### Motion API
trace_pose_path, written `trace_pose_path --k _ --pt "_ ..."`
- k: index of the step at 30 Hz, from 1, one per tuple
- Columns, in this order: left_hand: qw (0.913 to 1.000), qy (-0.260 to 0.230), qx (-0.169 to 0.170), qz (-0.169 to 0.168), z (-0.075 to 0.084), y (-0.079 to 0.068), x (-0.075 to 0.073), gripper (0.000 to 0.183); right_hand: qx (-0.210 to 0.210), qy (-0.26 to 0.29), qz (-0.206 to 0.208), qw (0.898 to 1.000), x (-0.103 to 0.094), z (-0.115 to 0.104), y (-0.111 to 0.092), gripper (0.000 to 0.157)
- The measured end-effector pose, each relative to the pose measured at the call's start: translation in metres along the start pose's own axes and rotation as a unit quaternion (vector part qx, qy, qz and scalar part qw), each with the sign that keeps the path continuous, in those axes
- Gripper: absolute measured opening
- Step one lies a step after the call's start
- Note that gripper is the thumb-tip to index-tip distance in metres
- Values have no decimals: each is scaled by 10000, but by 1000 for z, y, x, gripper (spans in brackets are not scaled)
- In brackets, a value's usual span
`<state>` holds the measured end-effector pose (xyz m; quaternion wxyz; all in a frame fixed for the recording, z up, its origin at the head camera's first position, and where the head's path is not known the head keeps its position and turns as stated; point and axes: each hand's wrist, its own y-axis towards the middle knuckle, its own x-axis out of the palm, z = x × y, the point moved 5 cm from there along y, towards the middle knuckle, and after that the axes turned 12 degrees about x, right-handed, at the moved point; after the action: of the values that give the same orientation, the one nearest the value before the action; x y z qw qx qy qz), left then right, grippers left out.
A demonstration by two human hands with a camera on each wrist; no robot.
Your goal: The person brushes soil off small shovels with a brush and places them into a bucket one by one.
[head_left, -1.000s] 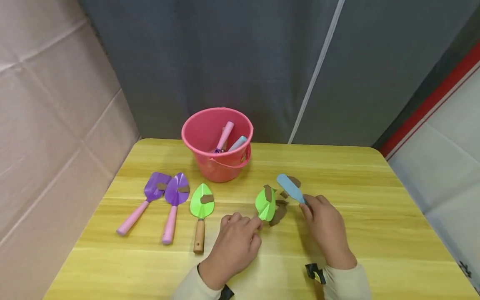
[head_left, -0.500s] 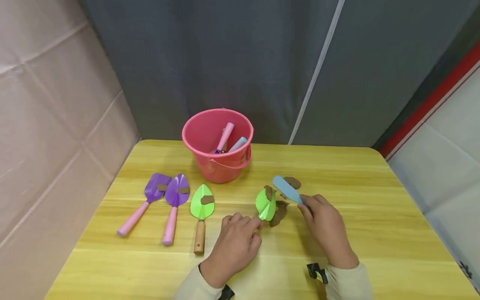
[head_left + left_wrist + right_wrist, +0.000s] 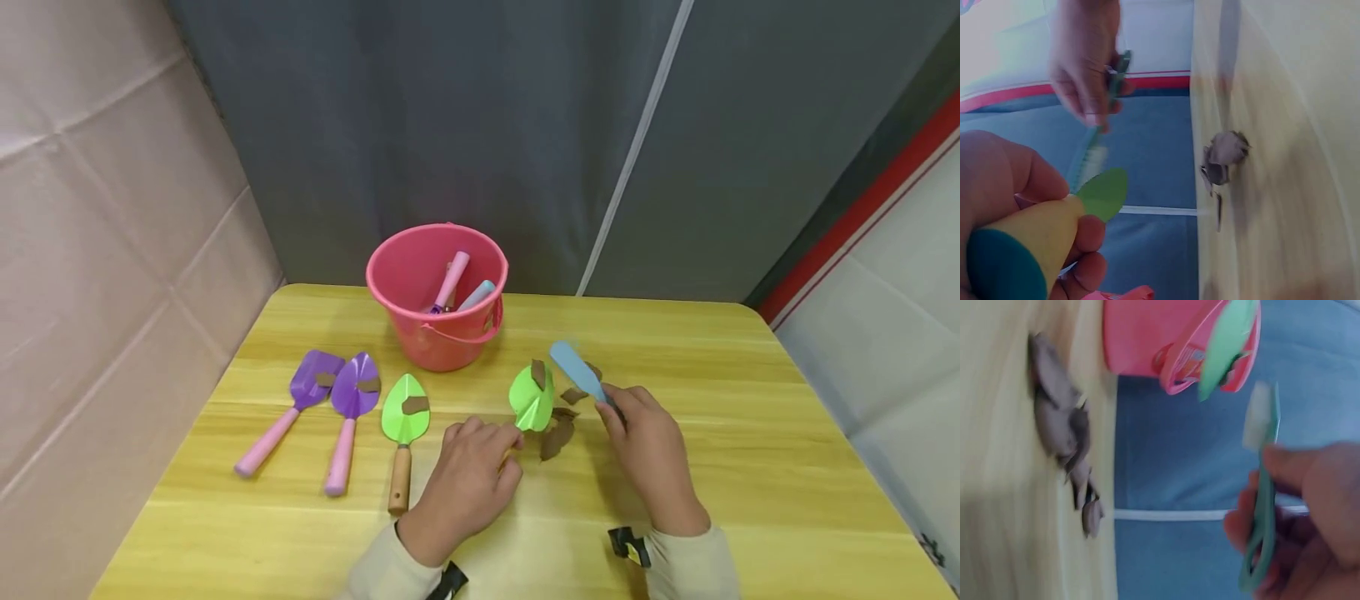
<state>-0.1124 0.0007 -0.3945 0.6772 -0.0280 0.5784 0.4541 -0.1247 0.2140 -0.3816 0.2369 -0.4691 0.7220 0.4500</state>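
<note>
My left hand (image 3: 472, 479) grips a small trowel (image 3: 529, 407) by its wooden handle (image 3: 1038, 234), which shows a teal end in the left wrist view. A brown flake (image 3: 538, 374) lies on its light-green blade. To the right, my right hand (image 3: 651, 454) holds a blue-green brush (image 3: 576, 368) with pale bristles (image 3: 1257, 417), thumb and fingers round its handle. The brush head points up and left, close to the trowel blade. In the wrist views both tools are raised above the table. Brown dry leaf-like scraps (image 3: 557, 439) lie on the wood beneath them, partly hidden by the tools.
A pink bucket (image 3: 437, 342) with several tool handles inside stands at the back middle. On the left lie a purple square shovel (image 3: 307, 379), a purple trowel (image 3: 350, 392) and a green trowel (image 3: 405, 425), each bearing a brown scrap. A grey curtain (image 3: 480, 125) hangs behind the table.
The brush swings left toward the green blade, then back up and right. The trowel in my left hand barely shifts, and some brown scraps beside it show in changed places.
</note>
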Motion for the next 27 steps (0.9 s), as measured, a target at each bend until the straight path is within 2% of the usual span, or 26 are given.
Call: trace_pose_path --k 3,5,7,10,13,15,18,20,22,25,27 --pt "10000 -43 -26 4 -1 -2 1 15 -220 265 -516 9981 3 -7 -1 28" --pt "10000 -61 2 35 0 -2 1 14 -206 298 -757 9965 6 -10 -1 28" --pt "9999 -70 37 67 1 -3 1 14 -69 184 -701 9973 7 -8 1 27" --pt "9999 -50 33 104 2 -4 1 13 202 -134 -267 9993 5 -1 5 26" --pt "9999 -57 2 137 2 -6 2 13 246 -177 33 9995 2 3 5 26" --pt "9999 -74 -5 154 1 -7 2 13 102 41 -86 9999 2 1 4 26" --pt "9998 -109 21 182 1 -6 2 13 -183 396 -655 9969 5 -3 0 27" --pt "9997 -92 38 216 1 -6 1 13 -193 388 -881 9952 8 -3 0 27" --pt "9997 -71 42 240 0 -6 0 14 -39 160 -827 9964 8 0 0 27" --pt "9997 -57 26 226 -1 -6 -1 14 309 -212 -434 9984 4 6 2 28" --pt "9998 -62 -6 190 -2 -6 -1 13 335 -195 -329 9987 2 7 3 27"
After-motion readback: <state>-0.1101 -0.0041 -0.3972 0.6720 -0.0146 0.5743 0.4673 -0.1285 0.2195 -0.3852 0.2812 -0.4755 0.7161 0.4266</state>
